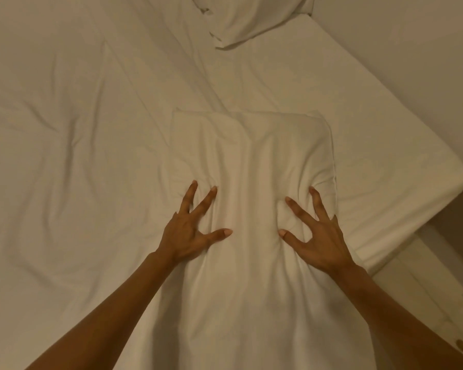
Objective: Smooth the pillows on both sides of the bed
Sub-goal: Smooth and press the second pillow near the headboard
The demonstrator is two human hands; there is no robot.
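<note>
Both hands press flat on the near white pillow (254, 161), left hand (190, 236) and right hand (316, 236) with fingers spread apart; a second pillow (251, 17) lies far right on the wrinkled sheet (64, 129)

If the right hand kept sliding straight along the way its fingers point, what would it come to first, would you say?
The right hand lies spread on the near pillow, fingers aimed up the bed. It would probably cross more of that pillow to its far edge, then the bed sheet. The second pillow lies farther off.
</note>
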